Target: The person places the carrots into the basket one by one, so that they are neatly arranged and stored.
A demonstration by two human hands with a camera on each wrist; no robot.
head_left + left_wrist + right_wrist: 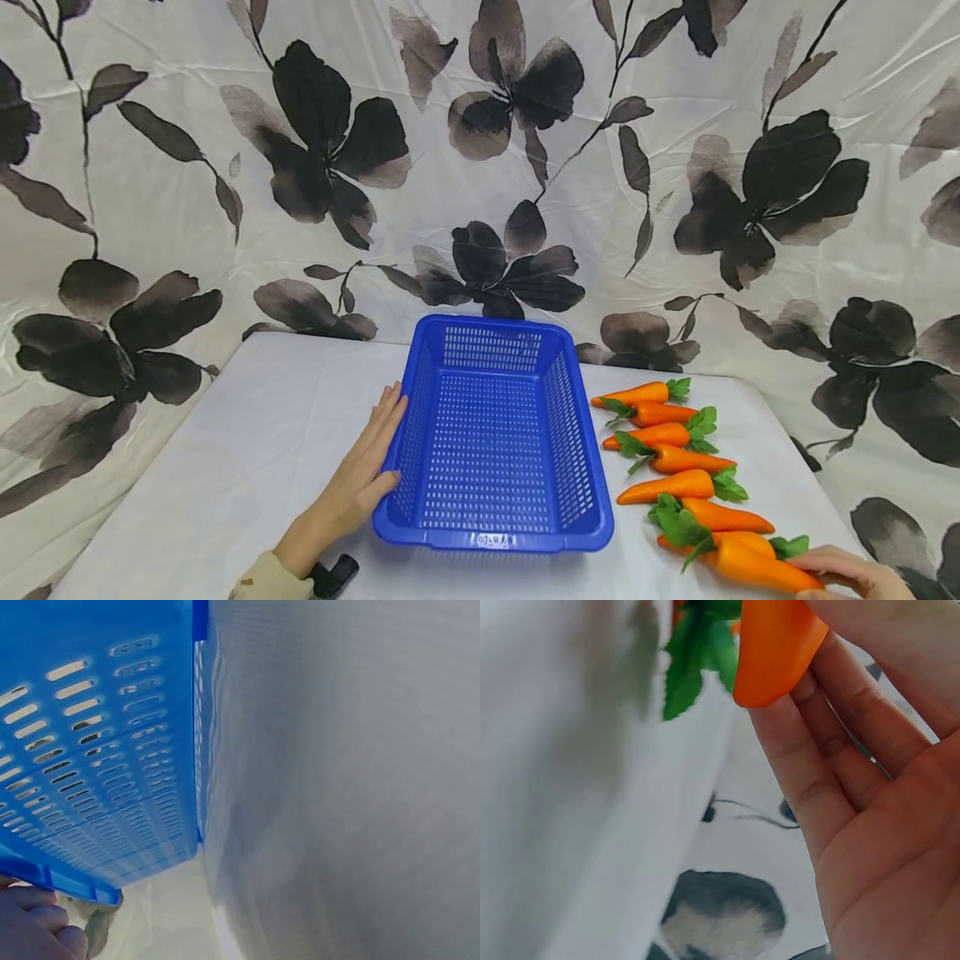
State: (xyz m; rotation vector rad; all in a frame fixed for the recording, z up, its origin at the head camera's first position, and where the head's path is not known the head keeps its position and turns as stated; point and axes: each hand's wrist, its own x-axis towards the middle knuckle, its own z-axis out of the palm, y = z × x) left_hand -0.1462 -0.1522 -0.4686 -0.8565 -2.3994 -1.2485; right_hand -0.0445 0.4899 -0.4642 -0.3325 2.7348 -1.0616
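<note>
A blue plastic basket with slotted walls stands on the white table, nothing in it. My left hand rests against its left rim with straight fingers; in the left wrist view the fingers lie at the rim, beside the slotted wall. At the front right, my right hand pinches the tip end of an orange toy carrot, the nearest of a row. In the right wrist view, thumb and fingers are on either side of that carrot, and green leaves show beside it.
Several more carrots with green leaves, such as one carrot, lie in a column right of the basket, their ends alternating. A floral cloth hangs behind the table. A small black object is by my left wrist.
</note>
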